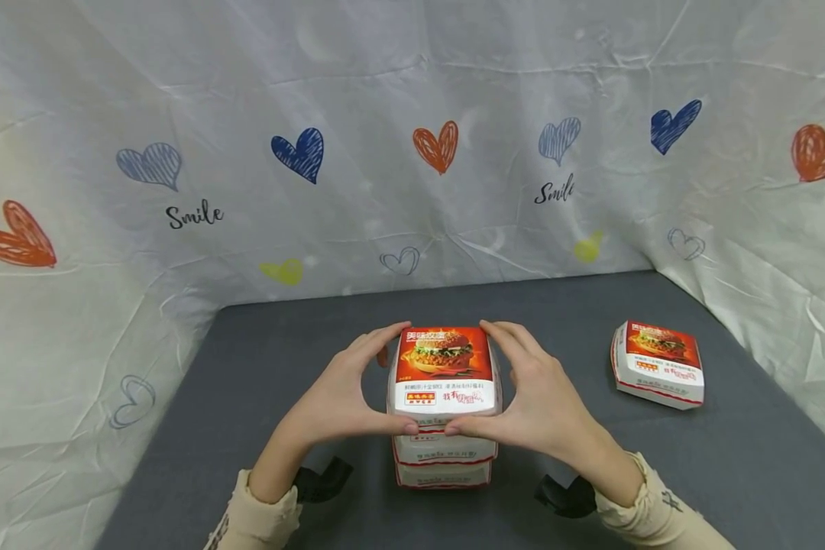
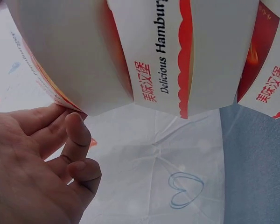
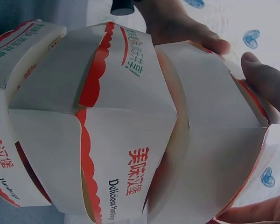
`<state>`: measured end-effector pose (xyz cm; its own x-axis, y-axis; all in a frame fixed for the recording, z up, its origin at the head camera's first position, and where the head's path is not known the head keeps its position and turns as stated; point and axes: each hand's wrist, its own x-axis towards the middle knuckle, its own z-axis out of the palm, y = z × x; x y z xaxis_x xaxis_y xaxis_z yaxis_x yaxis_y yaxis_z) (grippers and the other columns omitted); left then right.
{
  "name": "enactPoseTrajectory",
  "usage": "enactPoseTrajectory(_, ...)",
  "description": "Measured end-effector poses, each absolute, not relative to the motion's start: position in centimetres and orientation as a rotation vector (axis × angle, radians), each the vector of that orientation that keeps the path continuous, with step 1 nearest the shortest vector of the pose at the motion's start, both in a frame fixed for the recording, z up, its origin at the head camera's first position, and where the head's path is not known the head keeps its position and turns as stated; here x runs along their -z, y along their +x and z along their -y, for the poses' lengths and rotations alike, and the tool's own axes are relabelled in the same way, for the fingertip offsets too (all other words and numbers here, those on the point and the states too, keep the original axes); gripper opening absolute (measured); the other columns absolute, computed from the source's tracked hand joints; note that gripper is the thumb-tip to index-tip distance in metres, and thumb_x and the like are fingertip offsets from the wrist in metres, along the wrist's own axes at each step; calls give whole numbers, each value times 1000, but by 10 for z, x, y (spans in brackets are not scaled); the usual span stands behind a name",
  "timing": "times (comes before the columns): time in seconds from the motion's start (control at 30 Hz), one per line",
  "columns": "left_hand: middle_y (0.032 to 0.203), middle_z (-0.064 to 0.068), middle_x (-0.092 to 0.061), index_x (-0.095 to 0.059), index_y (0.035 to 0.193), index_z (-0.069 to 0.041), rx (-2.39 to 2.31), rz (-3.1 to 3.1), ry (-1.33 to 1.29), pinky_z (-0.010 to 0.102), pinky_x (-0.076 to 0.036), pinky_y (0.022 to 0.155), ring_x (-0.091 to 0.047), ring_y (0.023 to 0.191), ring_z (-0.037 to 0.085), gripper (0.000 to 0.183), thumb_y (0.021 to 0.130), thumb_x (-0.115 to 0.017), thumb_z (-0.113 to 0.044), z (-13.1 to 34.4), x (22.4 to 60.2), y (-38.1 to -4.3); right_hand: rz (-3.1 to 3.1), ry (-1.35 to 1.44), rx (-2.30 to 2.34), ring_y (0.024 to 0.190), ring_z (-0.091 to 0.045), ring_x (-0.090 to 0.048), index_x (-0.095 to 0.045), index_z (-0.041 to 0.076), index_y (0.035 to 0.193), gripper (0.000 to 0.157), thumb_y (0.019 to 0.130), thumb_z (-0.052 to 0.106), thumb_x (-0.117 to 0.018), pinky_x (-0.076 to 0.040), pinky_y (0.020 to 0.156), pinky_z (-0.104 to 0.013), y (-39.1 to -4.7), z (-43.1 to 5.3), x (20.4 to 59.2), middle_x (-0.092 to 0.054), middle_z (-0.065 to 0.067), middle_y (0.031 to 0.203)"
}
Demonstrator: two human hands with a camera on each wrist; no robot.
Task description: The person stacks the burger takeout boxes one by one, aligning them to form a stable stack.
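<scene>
Several paper hamburger boxes form a stack in the middle of the table. The top hamburger box [image 1: 447,359], with a burger picture on its red and white lid, is gripped from both sides. My left hand [image 1: 333,393] has its thumb at the near edge and fingertips at the far left corner. On the other side, my right hand [image 1: 546,393] mirrors it, thumb in front and fingers behind. Directly under it is a middle hamburger box [image 1: 447,452], with a bottom hamburger box [image 1: 443,477] below. In the right wrist view the right thumb [image 3: 266,81] lies along the top box's edge.
Another hamburger box [image 1: 658,363] sits apart on the right side of the dark grey table [image 1: 275,359]. A white cloth [image 1: 357,214] printed with hearts and "Smile" hangs behind and along the sides. Black straps [image 1: 323,480] are at the wrists.
</scene>
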<state>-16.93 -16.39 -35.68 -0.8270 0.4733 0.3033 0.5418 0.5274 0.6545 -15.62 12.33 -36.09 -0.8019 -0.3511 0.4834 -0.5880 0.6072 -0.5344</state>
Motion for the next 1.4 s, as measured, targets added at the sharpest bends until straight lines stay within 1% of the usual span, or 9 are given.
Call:
enactPoseTrajectory(0.3,119,0,-54,-44,162,-20,1166,2664,-873,43,-44,78,-47,105,21,111,69,-101,-39,160,355,-171,2485,771,-1014,113,-21,-64,-50,7,156,117,62,58,-100,-58,74,-33,-158,-126,361,-54,-6,148)
enactPoseTrajectory(0.5,121,-1,-53,-44,162,-24,1145,2673,-855,40,-40,74,-45,100,19,111,68,-101,-42,158,355,-169,2495,774,-1032,115,-22,-63,-50,7,156,117,63,57,-100,-59,75,-34,-157,-128,361,-53,-6,149)
enactPoseTrajectory(0.63,128,-2,-54,-44,162,-25,1134,2674,-845,41,-40,75,-45,100,19,111,68,-100,-44,159,355,-167,2499,799,-1066,112,-19,-61,-49,8,157,118,63,56,-100,-57,73,-32,-157,-129,362,-52,-6,151)
enactPoseTrajectory(0.73,130,-2,-55,-44,162,-25,1125,2681,-823,43,-39,77,-45,100,21,112,67,-100,-45,160,356,-165,2491,828,-1128,82,-8,-56,-47,8,159,118,63,51,-102,-49,62,-25,-158,-133,362,-51,-8,153)
enactPoseTrajectory(0.8,128,-2,-55,-44,162,-26,1116,2686,-813,44,-38,77,-45,100,21,113,66,-101,-45,161,356,-165,2485,837,-1162,63,-3,-42,-46,9,160,117,64,48,-102,-41,55,-23,-159,-136,363,-50,-9,155)
enactPoseTrajectory(0.87,124,-2,-54,-44,162,-26,1115,2692,-808,44,-38,76,-45,100,21,114,66,-101,-46,161,357,-164,2482,837,-1182,52,-1,-27,-46,10,161,116,66,45,-102,-32,50,-24,-161,-142,365,-50,-10,156)
enactPoseTrajectory(1.13,130,-2,-55,-42,164,-27,1103,2706,-810,43,-41,76,-45,101,21,115,66,-100,-47,160,357,-165,2490,793,-1199,49,2,-23,-43,16,164,111,71,42,-99,-30,47,-25,-166,-171,375,-48,-12,159)
enactPoseTrajectory(1.27,127,-1,-55,-41,164,-27,1080,2709,-813,43,-40,75,-45,100,22,116,66,-100,-47,160,356,-166,2483,728,-1196,47,1,-24,-44,16,163,107,73,38,-98,-31,45,-26,-171,-187,380,-52,-10,155)
enactPoseTrajectory(1.4,133,0,-55,-41,164,-26,1093,2701,-808,43,-41,76,-47,102,25,116,66,-100,-47,160,355,-166,2489,632,-1175,46,0,-24,-46,12,161,102,75,33,-97,-31,44,-26,-181,-203,384,-54,-10,152)
